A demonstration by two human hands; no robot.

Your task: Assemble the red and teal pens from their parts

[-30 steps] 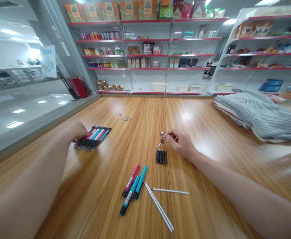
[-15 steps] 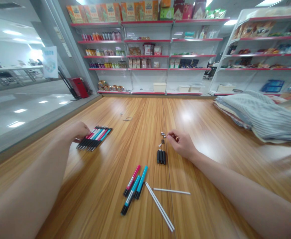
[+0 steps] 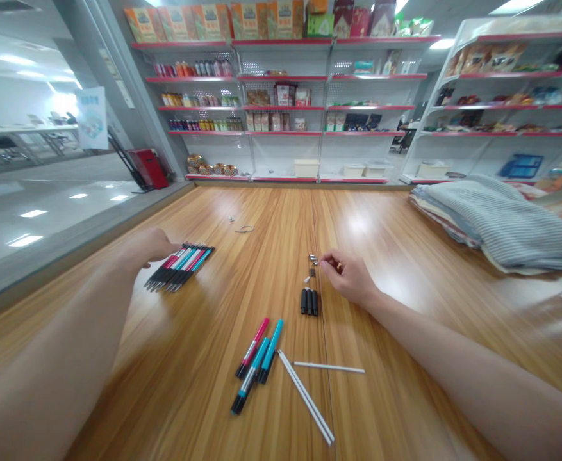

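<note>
My left hand (image 3: 154, 247) is at the far left end of a row of pens (image 3: 179, 267) in pink, white, blue and black, laid side by side. Its index finger stretches toward their upper ends; the other fingers are partly hidden. Beside several small silver metal pen parts (image 3: 313, 257), my right hand (image 3: 345, 272) has its fingertips pinched together; what they hold, if anything, is too small to make out. Below lie three black rubber grips (image 3: 309, 302). Nearer me are pen barrels (image 3: 252, 368), one pink and two blue, and white refills (image 3: 305, 398), one apart (image 3: 329, 367).
A folded stack of striped cloth (image 3: 502, 221) lies on the right of the wooden table (image 3: 381, 410). Toward the back is a thin loop (image 3: 245, 228) with a small bit near it. Stocked shelves (image 3: 285, 78) stand beyond the table's far edge.
My left hand has shifted up from the side of the pen row toward the pens' upper ends. My right hand stays pinched by the metal parts. The view has shifted slightly.
</note>
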